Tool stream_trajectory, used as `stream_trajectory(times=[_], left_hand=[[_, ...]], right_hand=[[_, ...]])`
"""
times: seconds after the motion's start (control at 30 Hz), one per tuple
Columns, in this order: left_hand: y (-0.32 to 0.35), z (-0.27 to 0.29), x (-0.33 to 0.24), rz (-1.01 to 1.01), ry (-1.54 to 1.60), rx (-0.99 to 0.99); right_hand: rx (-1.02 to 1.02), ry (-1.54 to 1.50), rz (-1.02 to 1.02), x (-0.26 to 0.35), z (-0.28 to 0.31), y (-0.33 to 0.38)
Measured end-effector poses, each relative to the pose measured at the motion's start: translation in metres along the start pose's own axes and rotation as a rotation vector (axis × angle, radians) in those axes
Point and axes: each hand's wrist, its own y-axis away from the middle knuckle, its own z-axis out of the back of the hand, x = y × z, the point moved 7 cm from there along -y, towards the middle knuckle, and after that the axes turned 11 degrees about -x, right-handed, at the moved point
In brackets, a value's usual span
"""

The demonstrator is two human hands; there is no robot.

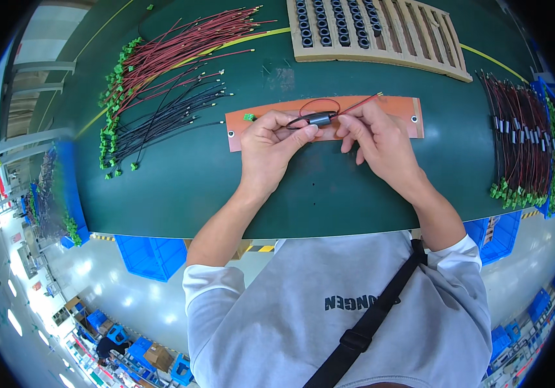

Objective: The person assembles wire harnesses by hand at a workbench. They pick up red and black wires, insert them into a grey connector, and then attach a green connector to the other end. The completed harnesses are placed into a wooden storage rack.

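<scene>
Pinching the black core (320, 119) in our left hand (267, 145), wires (361, 104) in our right hand (386, 143), we might kink them by overpulling.

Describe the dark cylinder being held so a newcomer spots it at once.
On the green table lies an orange board. Over it, the left hand holds a short dark cylinder. Unlike the dark rings in the cardboard tray, it is in hand, with wires at both ends.

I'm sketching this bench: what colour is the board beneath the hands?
The board is orange, best seen in the head view.
</scene>
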Motion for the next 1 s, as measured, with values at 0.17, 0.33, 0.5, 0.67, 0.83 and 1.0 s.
stream_trajectory(times=[0.17,0.33,0.5,0.67,0.83,1.0], left_hand=[[-0.002,0.002,0.006,-0.004,0.0,0.014],[0.001,-0.006,-0.007,-0.007,-0.015,0.036],[0.002,-0.006,0.002,-0.05,-0.094,0.083],[0.004,-0.008,0.003,-0.038,-0.03,0.07],[0.003,-0.009,0.01,-0.113,0.0,0.111],[0.01,-0.025,-0.02,-0.255,-0.663,0.169]], right_hand=[[-0.069,-0.121,-0.128,-0.005,0.022,-0.002],[-0.022,-0.301,-0.235,-0.012,0.02,-0.001],[-0.021,-0.418,-0.223,-0.008,0.012,-0.001],[-0.195,-0.517,-0.179,-0.005,0.026,-0.001],[-0.043,-0.393,-0.307,-0.016,0.023,0.003],[-0.122,0.005,0.088,-0.006,0.035,0.0]])
